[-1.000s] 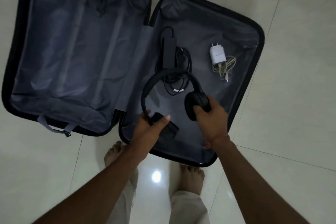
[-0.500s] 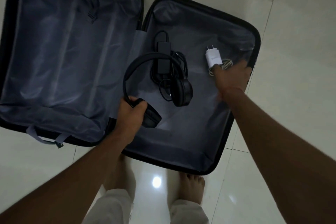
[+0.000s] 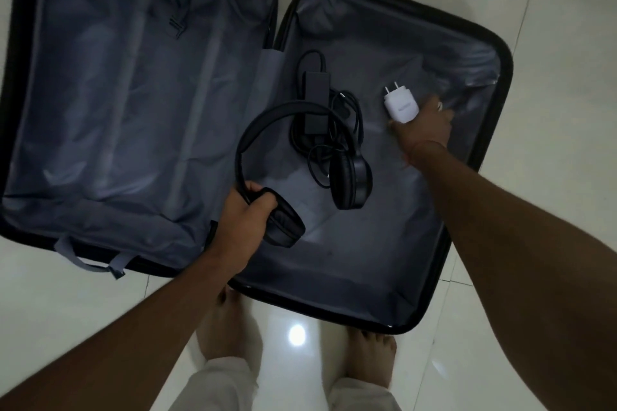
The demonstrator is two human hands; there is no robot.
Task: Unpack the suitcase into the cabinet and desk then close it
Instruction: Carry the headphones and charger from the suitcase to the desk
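Since half a second ago the right hand (image 3: 421, 125) has closed its grip on the white charger (image 3: 400, 105), which now sits tilted in its fingers with the two prongs pointing up and away, while a second ago that same hand was on the right ear cup of the headphones (image 3: 302, 163). One suitcase (image 3: 460, 243) lies open flat on the tiled floor (image 3: 551, 27), its two grey-lined halves side by side. Counted, the right half holds one pair of black headphones, one black power adapter (image 3: 315, 90) with its coiled black cable, and one white charger; the charger's pale cable is mostly hidden behind the right hand, so I cannot tell how it lies. The left half shows only lining and a strap. The left hand (image 3: 242, 220) is curled round the headphones at the base of the band, just above the left ear cup, with the band arching over the adapter's cable and the other ear cup hanging free above the lining. The right arm is stretched forward across the right half, its hand pinching the charger near the far right wall. Both hands are well apart, each gripping its own thing. Two bare feet (image 3: 370, 364) stand on the floor just before the suitcase's near edge.
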